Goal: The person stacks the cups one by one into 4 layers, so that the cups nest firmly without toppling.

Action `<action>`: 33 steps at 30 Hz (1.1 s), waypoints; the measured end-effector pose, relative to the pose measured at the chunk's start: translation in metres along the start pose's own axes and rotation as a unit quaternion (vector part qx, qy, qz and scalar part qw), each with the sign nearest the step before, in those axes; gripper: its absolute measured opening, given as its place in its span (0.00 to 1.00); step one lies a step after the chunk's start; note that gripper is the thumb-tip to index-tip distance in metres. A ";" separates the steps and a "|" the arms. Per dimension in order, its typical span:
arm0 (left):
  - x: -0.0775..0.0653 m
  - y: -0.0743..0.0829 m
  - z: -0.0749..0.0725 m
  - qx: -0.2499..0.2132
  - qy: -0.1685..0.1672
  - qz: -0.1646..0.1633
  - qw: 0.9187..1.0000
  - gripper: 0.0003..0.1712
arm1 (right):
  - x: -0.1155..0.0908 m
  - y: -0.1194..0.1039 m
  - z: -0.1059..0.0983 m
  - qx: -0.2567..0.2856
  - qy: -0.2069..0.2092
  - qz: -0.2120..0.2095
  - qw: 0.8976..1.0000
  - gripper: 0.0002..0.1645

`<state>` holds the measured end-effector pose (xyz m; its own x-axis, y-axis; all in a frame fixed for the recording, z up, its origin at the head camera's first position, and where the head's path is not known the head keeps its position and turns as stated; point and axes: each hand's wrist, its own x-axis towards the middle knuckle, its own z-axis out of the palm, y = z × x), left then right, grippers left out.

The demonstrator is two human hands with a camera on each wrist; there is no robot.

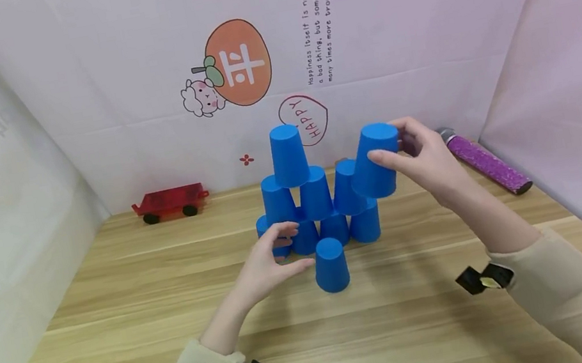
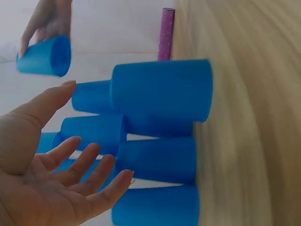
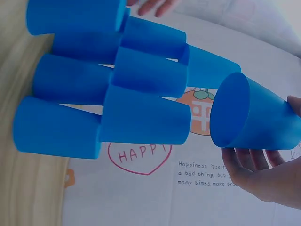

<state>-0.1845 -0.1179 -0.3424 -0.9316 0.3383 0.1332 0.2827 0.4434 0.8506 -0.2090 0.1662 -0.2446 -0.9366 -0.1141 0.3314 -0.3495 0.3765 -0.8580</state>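
Note:
My right hand (image 1: 427,160) grips an upside-down blue cup (image 1: 377,160), tilted and raised in front of the right side of a stack of blue cups. Its open mouth shows in the right wrist view. The stack has a bottom row (image 1: 364,224) of several cups, three cups (image 1: 315,193) above them, and one top cup (image 1: 288,156) at the upper left. A single cup (image 1: 332,265) stands upside down on the table before the stack. My left hand (image 1: 267,263) is beside that single cup, fingers spread and relaxed, thumb tip close to its side, holding nothing.
On the wooden table (image 1: 177,331), a red toy wagon (image 1: 172,202) stands at the back left. A purple glittery microphone (image 1: 489,163) lies at the back right. Printed white cloth (image 1: 370,31) walls off the back and both sides.

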 end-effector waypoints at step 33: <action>0.014 -0.006 0.060 0.011 -0.005 -0.043 0.999 0.34 | 0.066 0.011 0.056 -0.004 0.004 -0.010 1.000 0.36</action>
<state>-0.1860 -0.0664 -0.3763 -0.9504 0.3062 0.0552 0.2068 0.4889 0.8475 -0.2759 0.1115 -0.2536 -0.9291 -0.1144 0.3517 -0.3679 0.3813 -0.8481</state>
